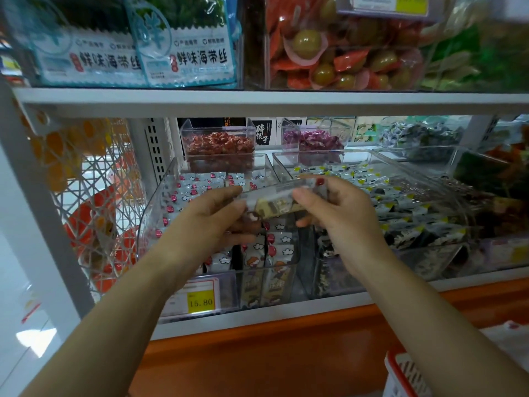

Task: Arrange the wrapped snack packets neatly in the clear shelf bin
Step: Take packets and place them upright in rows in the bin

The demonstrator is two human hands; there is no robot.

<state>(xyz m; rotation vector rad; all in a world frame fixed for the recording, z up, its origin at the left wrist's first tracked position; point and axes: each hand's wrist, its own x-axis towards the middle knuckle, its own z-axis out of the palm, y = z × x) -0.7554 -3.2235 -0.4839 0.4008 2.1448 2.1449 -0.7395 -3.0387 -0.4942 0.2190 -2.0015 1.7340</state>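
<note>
Bundle of wrapped snack packets [276, 202] held between both hands. Left hand [211, 219] fingers curled round left end, right hand [340, 213] fingers and thumb pinched on right end. Bundle held above clear shelf bin [148, 222]. Rows of packets [197, 184] laid behind left fingers, upright packets [274, 253] stood below fingers. Yellow price tag [200, 302] seen at bin front, well below fingers.

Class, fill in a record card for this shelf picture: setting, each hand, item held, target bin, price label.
setting: shop shelf with clear bins
left hand: grips one end of the held packets
right hand: grips the other end
held packets: above the clear bin
clear bin: holds rows of similar packets
price label: yellow, reads 15.80
</note>
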